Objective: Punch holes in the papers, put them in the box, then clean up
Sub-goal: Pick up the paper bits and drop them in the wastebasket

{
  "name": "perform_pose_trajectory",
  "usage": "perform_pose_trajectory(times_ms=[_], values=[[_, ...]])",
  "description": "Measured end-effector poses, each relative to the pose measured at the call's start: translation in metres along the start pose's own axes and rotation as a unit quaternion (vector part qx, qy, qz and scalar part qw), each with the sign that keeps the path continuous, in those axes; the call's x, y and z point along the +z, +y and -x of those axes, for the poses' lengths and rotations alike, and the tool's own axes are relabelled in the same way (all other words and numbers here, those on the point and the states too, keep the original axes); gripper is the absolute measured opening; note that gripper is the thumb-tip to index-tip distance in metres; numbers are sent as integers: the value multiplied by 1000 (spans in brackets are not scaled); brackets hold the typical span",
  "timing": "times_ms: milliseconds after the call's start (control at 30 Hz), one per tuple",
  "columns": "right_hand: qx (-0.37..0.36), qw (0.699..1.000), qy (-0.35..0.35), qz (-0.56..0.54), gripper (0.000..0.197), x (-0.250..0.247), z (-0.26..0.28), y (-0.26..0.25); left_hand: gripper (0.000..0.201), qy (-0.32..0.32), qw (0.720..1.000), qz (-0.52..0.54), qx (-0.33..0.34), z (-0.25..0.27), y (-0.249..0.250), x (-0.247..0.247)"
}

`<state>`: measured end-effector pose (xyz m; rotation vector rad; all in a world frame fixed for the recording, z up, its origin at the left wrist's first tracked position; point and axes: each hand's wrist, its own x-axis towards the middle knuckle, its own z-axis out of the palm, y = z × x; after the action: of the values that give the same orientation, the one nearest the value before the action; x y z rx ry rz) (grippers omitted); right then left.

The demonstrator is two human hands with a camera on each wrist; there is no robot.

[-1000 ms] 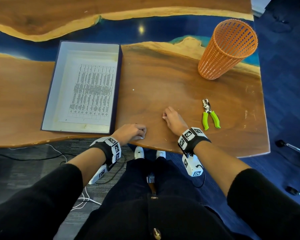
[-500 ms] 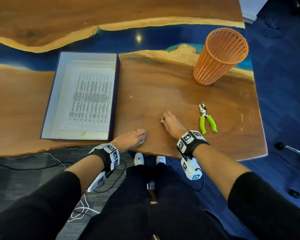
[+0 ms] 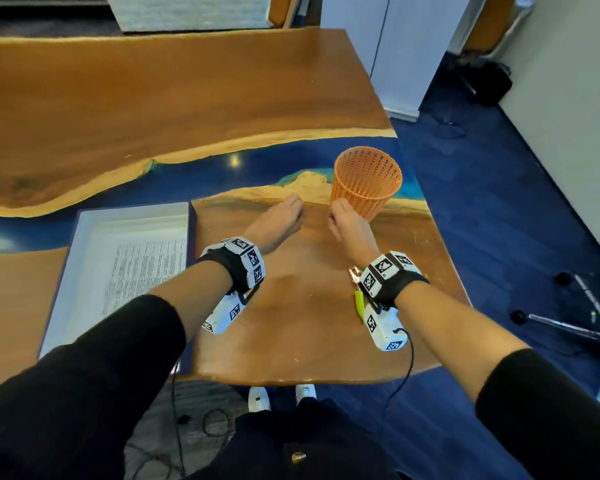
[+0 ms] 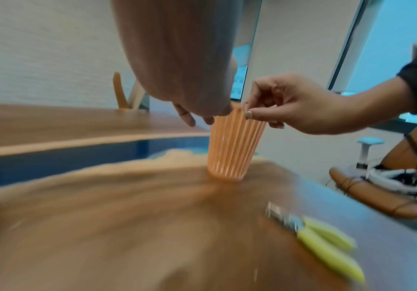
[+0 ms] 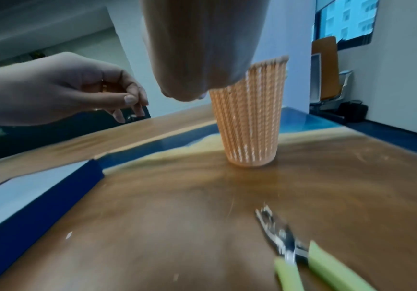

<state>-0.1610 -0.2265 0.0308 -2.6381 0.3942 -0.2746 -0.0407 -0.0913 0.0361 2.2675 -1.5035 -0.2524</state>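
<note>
My left hand [image 3: 297, 206] and right hand [image 3: 335, 211] are lifted above the table beside the orange mesh basket [image 3: 366, 181]. In the left wrist view the right hand [image 4: 248, 112] pinches thumb against forefinger at the basket [image 4: 234, 145] rim. The right wrist view shows the left hand [image 5: 131, 100] with its thumb pressed on curled fingers, left of the basket [image 5: 249, 122]. The paper scraps they pinch are too small to make out. Printed papers [image 3: 142, 271] lie in the open box [image 3: 84, 230]. The green-handled hole punch [image 5: 289, 250] lies on the table under my right wrist.
A small white paper bit [image 5: 69, 234] lies on the wooden table [image 3: 291, 323] near the box's blue wall [image 5: 52, 196]. The table's right edge drops to blue carpet, where a stand's metal legs [image 3: 568, 327] lie.
Both hands rose from the table's near edge and moved forward to the orange basket, fingers still pinched. The head tilted up, so more of the table and room shows.
</note>
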Motion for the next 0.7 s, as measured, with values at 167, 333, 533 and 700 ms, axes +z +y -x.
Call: perform_pose_trajectory(times_ms=[167, 333, 533, 700], values=[[33, 992, 119, -32, 6, -49, -29, 19, 15, 64, 997, 29, -13, -69, 29, -18], [114, 983, 123, -79, 10, -64, -57, 47, 20, 48, 997, 9, -62, -112, 45, -15], [155, 982, 79, -79, 4, -69, -72, 68, 16, 59, 993, 24, -104, -132, 45, -10], [173, 981, 63, -66, 17, -68, -76, 72, 16, 68, 993, 31, -94, -138, 42, -7]])
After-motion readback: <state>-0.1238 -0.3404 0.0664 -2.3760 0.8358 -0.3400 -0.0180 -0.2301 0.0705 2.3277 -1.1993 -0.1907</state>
